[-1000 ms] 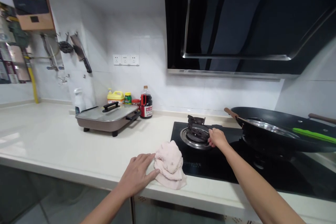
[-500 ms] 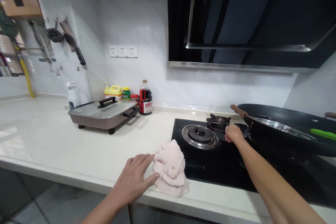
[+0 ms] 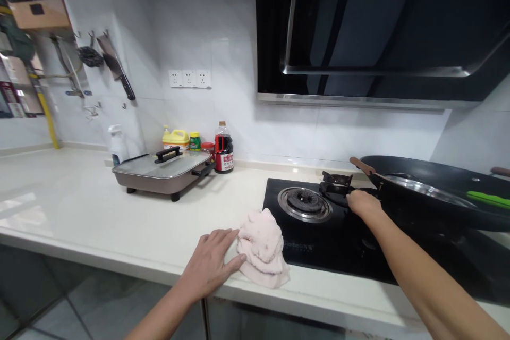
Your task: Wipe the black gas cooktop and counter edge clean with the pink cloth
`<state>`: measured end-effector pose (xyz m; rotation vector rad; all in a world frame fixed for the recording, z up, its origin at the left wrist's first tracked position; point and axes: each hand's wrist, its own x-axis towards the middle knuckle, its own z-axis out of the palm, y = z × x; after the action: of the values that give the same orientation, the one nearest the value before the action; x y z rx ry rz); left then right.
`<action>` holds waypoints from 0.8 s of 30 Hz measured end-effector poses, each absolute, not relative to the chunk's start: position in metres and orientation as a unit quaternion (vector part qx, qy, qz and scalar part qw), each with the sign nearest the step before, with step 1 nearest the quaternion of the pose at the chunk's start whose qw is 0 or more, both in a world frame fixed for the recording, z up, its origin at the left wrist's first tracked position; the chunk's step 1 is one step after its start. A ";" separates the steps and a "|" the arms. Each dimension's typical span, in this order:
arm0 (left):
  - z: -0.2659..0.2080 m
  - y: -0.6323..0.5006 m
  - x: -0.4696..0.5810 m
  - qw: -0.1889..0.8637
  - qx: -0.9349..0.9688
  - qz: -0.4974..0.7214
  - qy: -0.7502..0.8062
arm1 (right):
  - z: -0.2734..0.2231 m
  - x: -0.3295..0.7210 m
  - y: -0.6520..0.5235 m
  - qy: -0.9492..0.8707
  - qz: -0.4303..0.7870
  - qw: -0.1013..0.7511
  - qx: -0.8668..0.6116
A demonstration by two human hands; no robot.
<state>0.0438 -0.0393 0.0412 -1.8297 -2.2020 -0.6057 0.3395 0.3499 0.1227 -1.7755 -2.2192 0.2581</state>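
Pan support (image 3: 335, 187) under right hand (image 3: 363, 204) (touching)

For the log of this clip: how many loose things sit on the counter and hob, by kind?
Bottles and jars by the wall: 5 (spray bottle, yellow jug, green-lidded jar, red-lidded jar, dark sauce bottle)
Electric pans with lid: 1
Woks: 1
Pan supports, at the right hand: 1
Cloths, at the left hand: 1
Total: 9
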 end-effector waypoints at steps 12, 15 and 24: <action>0.036 -0.036 0.038 0.079 -0.577 -0.233 -0.779 | 0.077 0.199 0.101 -0.975 0.077 0.136 -0.155; 0.038 -0.036 0.039 0.082 -0.581 -0.230 -0.777 | 0.064 0.228 0.131 -0.968 0.089 0.166 -0.166; 0.033 -0.034 0.042 0.106 -0.579 -0.243 -0.771 | 0.081 0.331 0.282 -0.879 0.001 0.188 -0.437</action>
<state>0.0418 -0.0343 0.0326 -1.7071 -2.2706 -0.7150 0.3309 0.2816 0.0812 -1.2307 -2.4747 0.0030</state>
